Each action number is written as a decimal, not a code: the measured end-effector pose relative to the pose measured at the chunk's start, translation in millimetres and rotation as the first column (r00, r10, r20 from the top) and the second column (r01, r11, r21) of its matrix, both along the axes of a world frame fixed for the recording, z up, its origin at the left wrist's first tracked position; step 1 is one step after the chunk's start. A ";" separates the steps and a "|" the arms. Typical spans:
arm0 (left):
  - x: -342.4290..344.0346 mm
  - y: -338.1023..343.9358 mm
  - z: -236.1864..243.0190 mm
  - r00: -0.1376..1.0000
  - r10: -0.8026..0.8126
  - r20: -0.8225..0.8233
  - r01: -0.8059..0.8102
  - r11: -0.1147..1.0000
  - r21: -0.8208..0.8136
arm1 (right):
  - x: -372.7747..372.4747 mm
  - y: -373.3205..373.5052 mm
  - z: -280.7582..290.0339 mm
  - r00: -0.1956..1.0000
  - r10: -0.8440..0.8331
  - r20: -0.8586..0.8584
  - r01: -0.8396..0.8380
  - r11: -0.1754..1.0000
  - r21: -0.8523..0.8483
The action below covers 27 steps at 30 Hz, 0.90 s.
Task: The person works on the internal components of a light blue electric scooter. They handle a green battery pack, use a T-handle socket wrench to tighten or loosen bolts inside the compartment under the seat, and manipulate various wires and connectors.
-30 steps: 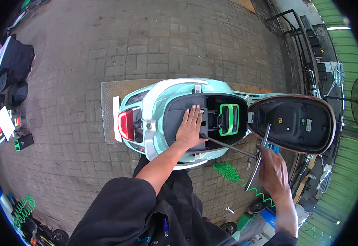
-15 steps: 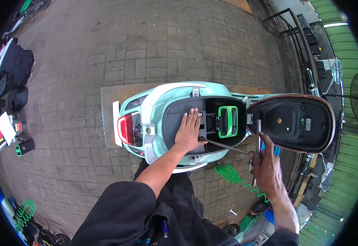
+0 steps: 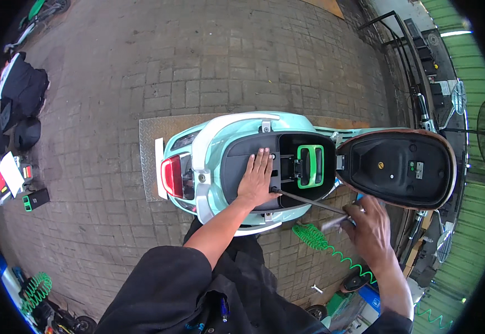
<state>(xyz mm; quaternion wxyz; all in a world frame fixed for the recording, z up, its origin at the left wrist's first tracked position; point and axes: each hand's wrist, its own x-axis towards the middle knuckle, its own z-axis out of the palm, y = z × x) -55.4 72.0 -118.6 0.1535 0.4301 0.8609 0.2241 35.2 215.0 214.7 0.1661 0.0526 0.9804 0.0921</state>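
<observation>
Brick paving (image 3: 114, 83) fills the yard, with one dark bag (image 3: 23, 89) and a few small boxes at the far left and one green coiled hose (image 3: 34, 286) low beside them. One mint scooter (image 3: 226, 145) stands on a metal ramp plate (image 3: 153, 133), its red tail lamp (image 3: 173, 175) facing left. The left hand (image 3: 258, 181) lies flat, fingers together, on the black cover of the underseat bay. One green-framed battery (image 3: 309, 165) sits in the bay just right of it. One long tool (image 3: 309, 201) reaches from the bay edge to the right hand (image 3: 370, 228), whose fingers curl around its grip. The step looks like working a fastener at the bay rim while steadying the cover; next likely calls for keeping the tip seated. One seat (image 3: 398, 167) stands hinged open at right, and a second green hose (image 3: 320, 242) trails below.
</observation>
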 end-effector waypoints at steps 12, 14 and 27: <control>-1.5 0.3 1.9 1.000 0.002 0.014 -0.002 1.000 -0.024 | 4.0 2.0 10.6 0.978 0.151 0.144 -0.159 0.986 0.049; -1.9 -3.5 1.2 1.000 -0.001 0.009 0.001 0.999 -0.036 | 3.5 8.6 10.9 0.966 0.245 0.082 -0.251 0.965 0.073; -2.7 1.3 5.8 0.999 -0.023 0.022 0.024 0.997 -0.069 | -1.6 4.7 -17.3 0.423 -0.702 0.573 0.863 0.121 -0.490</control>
